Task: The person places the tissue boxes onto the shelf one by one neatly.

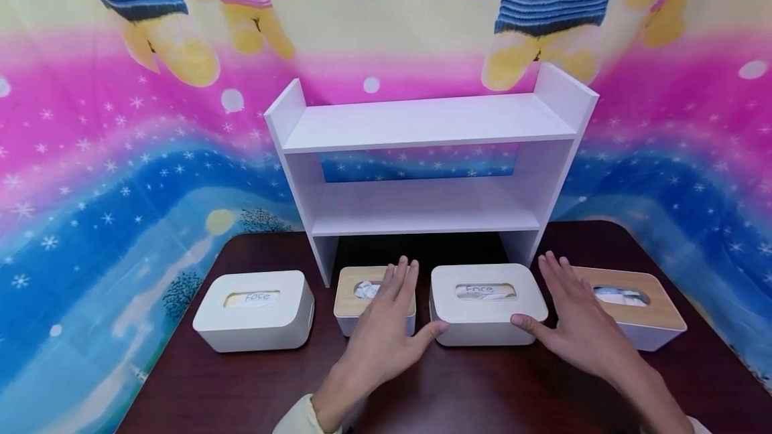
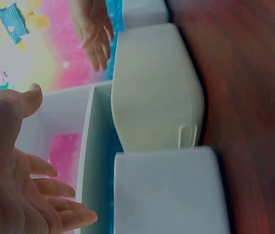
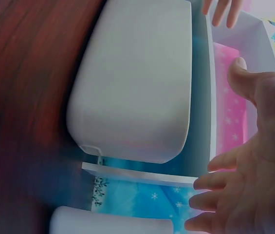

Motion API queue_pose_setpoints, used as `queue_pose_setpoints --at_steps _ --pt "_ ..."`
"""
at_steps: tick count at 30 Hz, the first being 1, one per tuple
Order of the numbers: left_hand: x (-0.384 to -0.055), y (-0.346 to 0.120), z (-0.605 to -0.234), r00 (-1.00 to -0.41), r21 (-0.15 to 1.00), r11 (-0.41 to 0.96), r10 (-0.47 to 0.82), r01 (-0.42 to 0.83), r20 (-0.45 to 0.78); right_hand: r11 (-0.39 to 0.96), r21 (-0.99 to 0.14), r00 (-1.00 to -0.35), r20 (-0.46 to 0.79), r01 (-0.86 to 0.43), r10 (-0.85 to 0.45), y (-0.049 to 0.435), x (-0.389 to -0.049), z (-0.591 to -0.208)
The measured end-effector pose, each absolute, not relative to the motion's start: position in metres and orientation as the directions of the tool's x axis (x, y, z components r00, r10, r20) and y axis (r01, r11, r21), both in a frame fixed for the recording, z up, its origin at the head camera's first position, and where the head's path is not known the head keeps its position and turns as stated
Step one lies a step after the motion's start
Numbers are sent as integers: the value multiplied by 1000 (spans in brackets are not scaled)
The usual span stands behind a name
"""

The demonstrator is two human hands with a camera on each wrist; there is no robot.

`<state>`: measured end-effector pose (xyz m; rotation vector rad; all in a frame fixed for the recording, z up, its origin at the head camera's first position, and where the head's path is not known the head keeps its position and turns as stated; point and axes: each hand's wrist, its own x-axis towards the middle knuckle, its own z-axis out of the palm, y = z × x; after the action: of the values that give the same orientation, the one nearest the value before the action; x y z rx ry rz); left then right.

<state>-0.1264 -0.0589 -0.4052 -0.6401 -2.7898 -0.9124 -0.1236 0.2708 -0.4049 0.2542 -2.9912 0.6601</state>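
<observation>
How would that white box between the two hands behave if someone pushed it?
The white box looks smooth and clean-edged, so probably stiff and perhaps slippery. Sitting low and wide on the table, it would likely slide, not tip.

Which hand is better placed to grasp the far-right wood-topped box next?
Probably the right hand: it is open and closest to that wood-topped box. The left hand is across the nearer white box from it.
</observation>
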Motion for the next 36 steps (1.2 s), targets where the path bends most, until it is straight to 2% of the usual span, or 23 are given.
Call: queue_pose_setpoints --at_steps 13,23,26,36 --pt "-115 -25 -419 -884 620 632 368 465 288 847 -509 -988 55 -154 -147 264 -117 -420" --pt "-112 -12 -435 -914 733 552 313 397 259 845 -521 -992 81 -124 -96 264 -117 -433" --pt "-113 -9 -442 -914 744 537 302 398 271 844 -519 -990 116 -134 -85 264 -115 -439" --pt "-116 -6 -453 -916 745 534 263 399 302 845 -528 -993 110 -91 -38 266 -114 -446"
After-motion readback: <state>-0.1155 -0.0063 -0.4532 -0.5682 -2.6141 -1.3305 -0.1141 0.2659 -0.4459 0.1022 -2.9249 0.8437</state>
